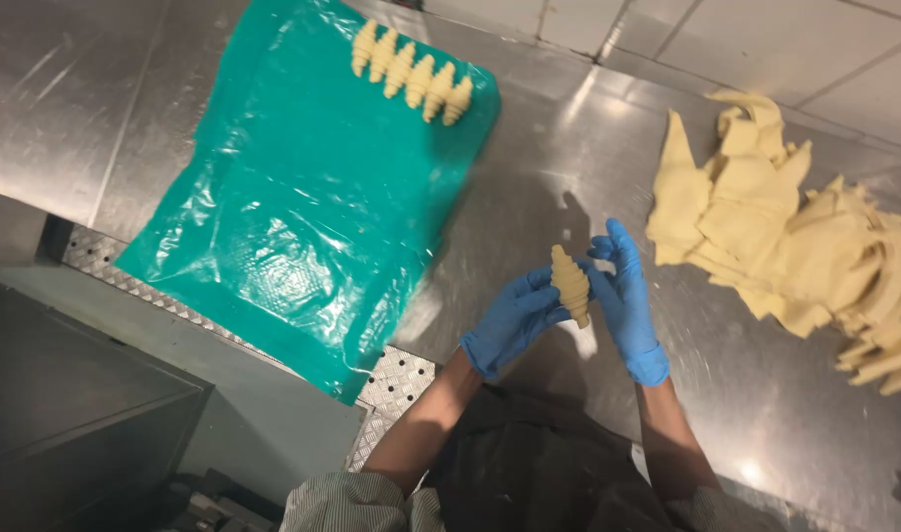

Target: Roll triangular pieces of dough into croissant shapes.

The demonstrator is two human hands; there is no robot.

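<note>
A pale rolled croissant of raw dough [571, 285] is held upright between both of my hands above the steel table. My left hand [513, 320] in a blue glove grips its left side. My right hand [623, 296], also gloved in blue, presses its right side with fingers stretched upward. A row of several shaped dough croissants [411, 73] lies on a green plastic sheet [303, 187] at the far left. A heap of cut dough triangles [795, 236] lies to the right of my hands.
The stainless steel table [559, 148] carries the sheet and the dough heap. Its near edge has a diamond-plate strip [396, 379]. A white tiled wall [766, 39] runs along the back. A dark cabinet [66, 404] stands lower left.
</note>
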